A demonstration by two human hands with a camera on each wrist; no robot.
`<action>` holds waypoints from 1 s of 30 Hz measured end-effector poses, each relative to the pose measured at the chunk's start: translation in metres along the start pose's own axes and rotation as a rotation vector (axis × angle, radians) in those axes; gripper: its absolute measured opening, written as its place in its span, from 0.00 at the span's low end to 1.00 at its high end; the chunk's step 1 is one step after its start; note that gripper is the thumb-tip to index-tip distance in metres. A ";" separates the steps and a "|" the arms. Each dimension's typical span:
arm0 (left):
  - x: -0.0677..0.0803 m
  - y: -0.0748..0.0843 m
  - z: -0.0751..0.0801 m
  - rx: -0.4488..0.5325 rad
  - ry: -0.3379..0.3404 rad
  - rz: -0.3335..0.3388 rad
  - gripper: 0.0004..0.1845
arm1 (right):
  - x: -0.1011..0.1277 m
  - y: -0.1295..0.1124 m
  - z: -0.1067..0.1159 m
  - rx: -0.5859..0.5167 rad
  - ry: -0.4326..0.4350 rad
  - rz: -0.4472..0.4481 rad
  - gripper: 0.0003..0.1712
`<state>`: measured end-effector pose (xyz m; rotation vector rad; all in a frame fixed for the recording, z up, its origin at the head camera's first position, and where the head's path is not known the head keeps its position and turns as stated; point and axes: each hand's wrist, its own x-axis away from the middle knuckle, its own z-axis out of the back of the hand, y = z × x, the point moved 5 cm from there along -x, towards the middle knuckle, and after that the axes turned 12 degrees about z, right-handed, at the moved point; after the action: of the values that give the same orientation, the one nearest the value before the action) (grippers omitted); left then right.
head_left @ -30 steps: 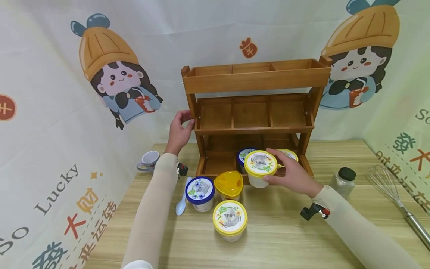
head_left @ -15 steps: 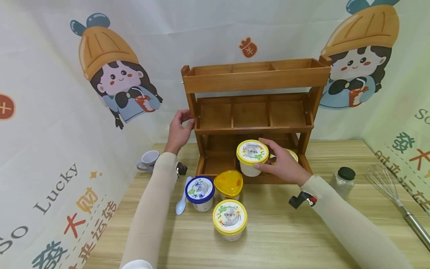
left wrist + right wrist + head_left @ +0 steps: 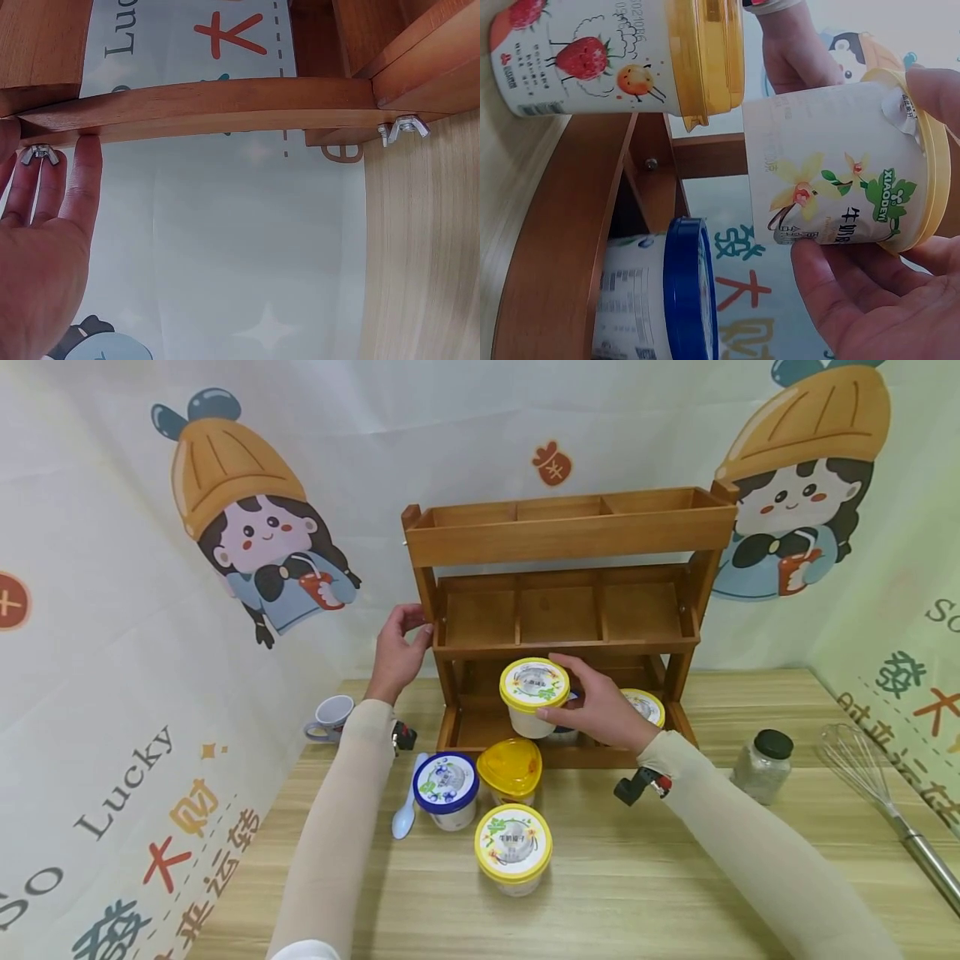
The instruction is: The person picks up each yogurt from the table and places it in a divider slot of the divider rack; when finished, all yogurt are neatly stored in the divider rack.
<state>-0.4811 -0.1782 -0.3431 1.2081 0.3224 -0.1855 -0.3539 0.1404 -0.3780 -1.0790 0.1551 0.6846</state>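
Observation:
In the head view my right hand point(image 3: 596, 702) holds a white tub with a yellow lid point(image 3: 531, 703) in front of the wooden rack's lowest tier. Thumb and fingers clasp it by the lid and side; flowers are printed on the tub point(image 3: 817, 169) in the right wrist view. A blue-lidded tub point(image 3: 652, 300) stands in that tier, mostly hidden in the head view behind the held one. My left hand point(image 3: 400, 652) is at the rack's left side, its straight fingers point(image 3: 84, 187) touching the wooden post point(image 3: 225, 112) around a wing nut point(image 3: 39, 154).
Another yellow-lidded tub point(image 3: 642, 706) sits in the bottom tier of the rack point(image 3: 570, 539). Before the rack stand a blue-lidded tub point(image 3: 446, 789), an amber-lidded strawberry cup point(image 3: 512, 768) and a yellow-lidded tub point(image 3: 513, 847). A spoon point(image 3: 403, 818), mug point(image 3: 330, 718), jar point(image 3: 763, 768) and whisk point(image 3: 862, 768) lie around.
My right hand has carried the yellow-lidded tub leftward and up, from beside the bottom tier's right part toward its left part. My left hand stays at the post.

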 end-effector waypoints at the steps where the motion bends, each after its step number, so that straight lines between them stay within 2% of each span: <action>1: 0.000 0.000 0.000 -0.001 0.000 -0.003 0.19 | -0.002 0.000 -0.001 -0.004 0.001 0.003 0.54; 14: -0.001 0.002 -0.002 -0.025 -0.005 -0.010 0.19 | -0.024 0.001 -0.022 0.044 0.005 -0.036 0.54; 23: 0.000 0.001 0.000 -0.023 0.012 0.003 0.19 | -0.040 0.009 -0.038 0.071 -0.027 -0.039 0.54; 30: 0.001 0.000 0.000 -0.017 0.004 0.015 0.19 | -0.047 0.017 -0.048 0.109 -0.061 -0.085 0.56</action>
<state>-0.4804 -0.1778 -0.3435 1.1936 0.3180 -0.1665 -0.3906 0.0839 -0.3936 -0.9534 0.0926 0.6253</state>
